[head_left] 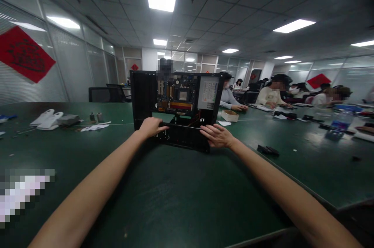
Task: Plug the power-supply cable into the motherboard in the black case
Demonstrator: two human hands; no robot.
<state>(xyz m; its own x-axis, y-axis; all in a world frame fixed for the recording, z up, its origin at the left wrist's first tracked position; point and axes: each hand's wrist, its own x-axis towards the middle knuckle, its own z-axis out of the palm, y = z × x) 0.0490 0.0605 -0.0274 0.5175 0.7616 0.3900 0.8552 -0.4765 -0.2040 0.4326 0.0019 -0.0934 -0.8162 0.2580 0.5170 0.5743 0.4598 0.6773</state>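
A black computer case (181,138) stands on the green table in front of me, with its open side facing me. Inside it I see a motherboard (177,94) with a bare square processor in the middle and a power supply (208,92) with a white label at the upper right. My left hand (150,127) grips the near lower rail of the case on the left, thumb along the edge. Around the lower right corner, my right hand (217,135) holds the case with its fingers over the rail. Its thumb is partly hidden.
White power adapters or similar parts (48,119) and a grey box (68,120) lie on the table (169,197) to the left. At the right are a small cardboard box (230,115), a black object (268,150) and a water bottle (342,120). Several people sit beyond.
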